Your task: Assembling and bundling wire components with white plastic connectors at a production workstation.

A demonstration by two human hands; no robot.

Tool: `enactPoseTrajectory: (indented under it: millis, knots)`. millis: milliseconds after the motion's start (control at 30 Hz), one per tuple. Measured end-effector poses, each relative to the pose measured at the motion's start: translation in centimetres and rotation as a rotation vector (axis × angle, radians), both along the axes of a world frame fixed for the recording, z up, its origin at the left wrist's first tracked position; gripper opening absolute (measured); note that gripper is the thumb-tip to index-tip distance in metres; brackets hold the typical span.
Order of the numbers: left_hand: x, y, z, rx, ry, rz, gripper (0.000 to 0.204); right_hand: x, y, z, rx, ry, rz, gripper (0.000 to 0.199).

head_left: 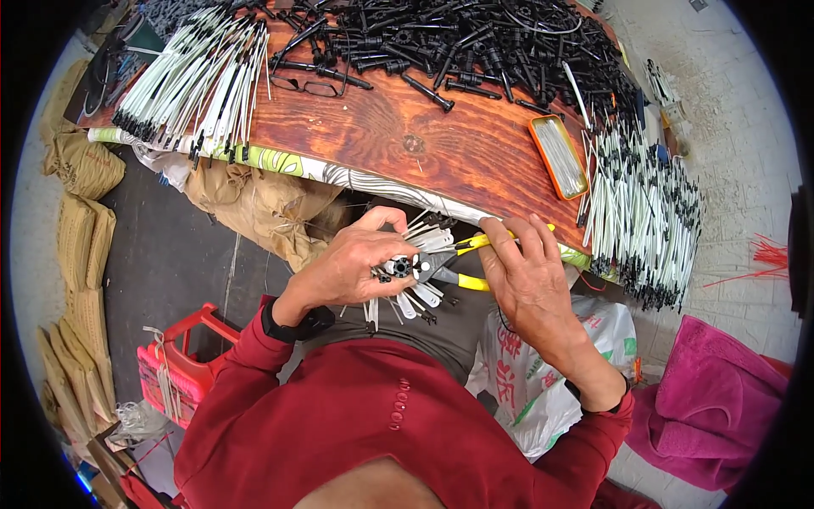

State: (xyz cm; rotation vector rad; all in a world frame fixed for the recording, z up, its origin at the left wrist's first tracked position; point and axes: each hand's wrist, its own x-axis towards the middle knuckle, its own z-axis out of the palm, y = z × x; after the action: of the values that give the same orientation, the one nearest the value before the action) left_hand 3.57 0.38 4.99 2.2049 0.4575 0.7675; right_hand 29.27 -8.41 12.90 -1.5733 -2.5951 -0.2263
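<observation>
My left hand [343, 259] is closed around a black toothed round hub [400, 268], held over my lap. White plastic strips [426, 295] with black ends fan out around the hub and partly below my fingers. In my right hand [534, 288] are pliers [434, 266] with grey metal jaws and yellow handles, the handles spread apart. The pliers' jaws sit right beside the hub; whether they bite on anything is too small to tell. Part of the hub is hidden by my left fingers.
Black plastic rods and hubs [475, 42] heap on the wooden table [373, 127]. Bundles of white strips lie left [203, 76] and right [636, 212]. An orange tin of thin wires [560, 161] and eyeglasses [318, 86] rest there. Nearby are a red stool [182, 365] and a plastic bag [543, 365].
</observation>
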Motion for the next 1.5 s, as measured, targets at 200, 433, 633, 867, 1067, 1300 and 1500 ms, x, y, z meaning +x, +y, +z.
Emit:
enactPoseTrajectory:
  millis: [200, 433, 633, 867, 1067, 1300, 1500]
  knots:
    - [-0.1, 0.1, 0.2, -0.037, -0.006, 0.011, 0.039, 0.1, 0.4, -0.2, -0.034, 0.010, 0.013, 0.025]
    - [-0.4, 0.2, 0.3, -0.081, -0.013, -0.006, 0.040, 0.6, 0.1, -0.2, -0.097, -0.041, 0.079, 0.024]
    - [-0.8, 0.2, 0.3, -0.156, 0.017, 0.024, 0.039, 1.0, 0.0, -0.2, -0.265, -0.034, 0.139, 0.017]
    - [-1.0, 0.4, 0.8, -0.131, 0.042, -0.029, 0.036, 1.7, 0.5, -2.2, -0.524, 0.253, 0.173, 0.026]
    - [-1.5, 0.7, 0.6, -0.238, 0.018, -0.049, 0.034, 1.5, 0.9, -3.2, -0.668, 0.429, 0.184, 0.031]
    - [-1.1, 0.7, 1.1, -0.230, 0.027, -0.062, 0.034, 1.2, 0.6, -2.5, -0.456, 0.403, 0.226, 0.027]
    - [-0.8, 0.7, 0.9, -0.193, 0.030, -0.065, 0.035, 1.9, 0.7, -2.6, -0.569, 0.457, 0.250, 0.047]
